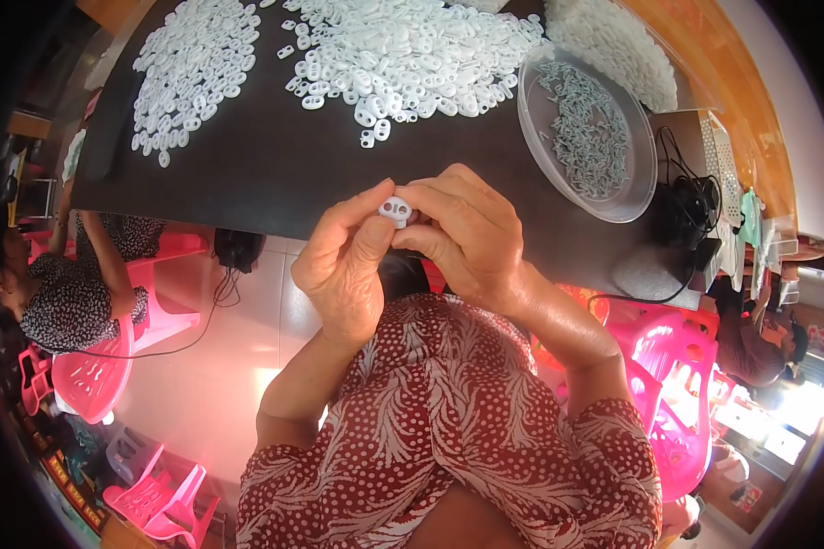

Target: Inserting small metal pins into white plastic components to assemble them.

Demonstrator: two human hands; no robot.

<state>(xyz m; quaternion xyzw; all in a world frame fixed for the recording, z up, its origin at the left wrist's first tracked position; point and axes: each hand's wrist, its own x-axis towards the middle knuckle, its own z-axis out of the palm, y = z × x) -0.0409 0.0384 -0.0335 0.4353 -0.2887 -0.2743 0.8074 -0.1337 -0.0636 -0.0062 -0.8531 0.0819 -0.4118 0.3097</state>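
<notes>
A small white cord lock point(395, 211) with two round holes is pinched between my hands, just off the near edge of the dark table point(275, 178). My left hand point(348, 261) grips it from the left with thumb and fingertips. From the other side, the thumb and fingers of my right hand point(471, 229) close on its right end and partly cover it. A large heap of white plastic pieces point(412, 55) lies beyond my hands, and a smaller heap of white two-holed pieces point(192, 73) is at the far left.
A clear round tub point(538, 146) of small grey spring-like pieces stands at the right, beside a transparent container point(613, 46) of whitish parts. Black cables point(696, 201) hang at the table's right edge. Another person point(82, 284) sits at the left near pink chairs point(101, 371).
</notes>
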